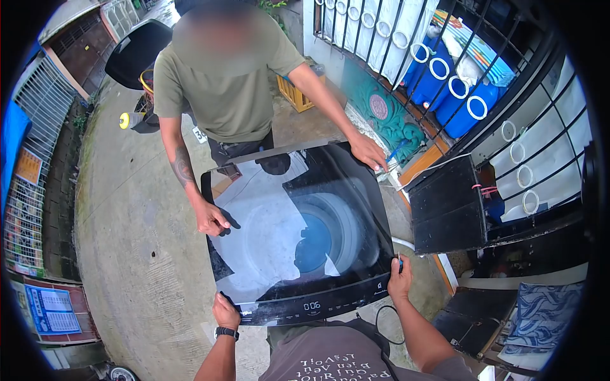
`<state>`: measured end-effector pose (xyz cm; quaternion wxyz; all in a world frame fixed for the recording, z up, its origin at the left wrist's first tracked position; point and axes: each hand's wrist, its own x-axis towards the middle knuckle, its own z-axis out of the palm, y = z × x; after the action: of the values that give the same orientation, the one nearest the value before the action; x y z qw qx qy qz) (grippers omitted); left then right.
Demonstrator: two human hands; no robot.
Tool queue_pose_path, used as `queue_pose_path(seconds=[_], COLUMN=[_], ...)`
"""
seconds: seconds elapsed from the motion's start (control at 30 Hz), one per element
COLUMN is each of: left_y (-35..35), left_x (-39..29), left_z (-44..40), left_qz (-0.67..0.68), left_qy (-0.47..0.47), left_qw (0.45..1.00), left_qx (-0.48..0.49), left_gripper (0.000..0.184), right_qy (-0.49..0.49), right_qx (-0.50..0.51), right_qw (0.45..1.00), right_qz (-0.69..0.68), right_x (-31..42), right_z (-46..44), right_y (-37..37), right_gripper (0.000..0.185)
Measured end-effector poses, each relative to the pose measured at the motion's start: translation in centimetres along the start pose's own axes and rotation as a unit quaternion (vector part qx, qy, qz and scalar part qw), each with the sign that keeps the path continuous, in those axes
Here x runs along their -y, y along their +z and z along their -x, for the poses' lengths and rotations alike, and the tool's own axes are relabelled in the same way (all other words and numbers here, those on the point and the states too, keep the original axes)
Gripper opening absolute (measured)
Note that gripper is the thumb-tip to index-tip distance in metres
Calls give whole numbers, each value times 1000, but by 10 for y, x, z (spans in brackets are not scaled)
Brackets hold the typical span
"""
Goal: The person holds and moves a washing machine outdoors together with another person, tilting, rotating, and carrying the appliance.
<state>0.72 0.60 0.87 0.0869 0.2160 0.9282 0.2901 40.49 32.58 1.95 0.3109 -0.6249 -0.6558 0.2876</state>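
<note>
A top-load washing machine stands between me and another person, its dark glass lid down and reflecting the sky. Through the glass a round tub shows, and the front panel reads 0:06. My left hand, with a black watch on the wrist, is closed around the near left corner. At the near right corner my right hand is closed against the machine's edge. A small blue and metallic item, too small to name, shows by that thumb.
The other person stands across the machine, one hand at its left edge, the other near the far right corner. Barred windows and a black panel line the right. Concrete floor extends left. A yellow crate sits behind.
</note>
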Motion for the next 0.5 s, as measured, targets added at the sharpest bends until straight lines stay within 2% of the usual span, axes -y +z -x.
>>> queue_pose_path(seconds=[0.17, 0.5], left_y=[2, -4], left_x=[3, -7], left_z=[0, 0], left_qz=[3, 6], left_qy=[0, 1], left_qw=[1000, 1000], left_qx=[-5, -5], left_gripper=[48, 47], right_qy=[-29, -21], right_qx=[-10, 0], right_qw=[999, 1000], right_qz=[12, 6], right_x=[-5, 1], right_z=[-1, 0], right_y=[2, 0], right_gripper=[37, 38])
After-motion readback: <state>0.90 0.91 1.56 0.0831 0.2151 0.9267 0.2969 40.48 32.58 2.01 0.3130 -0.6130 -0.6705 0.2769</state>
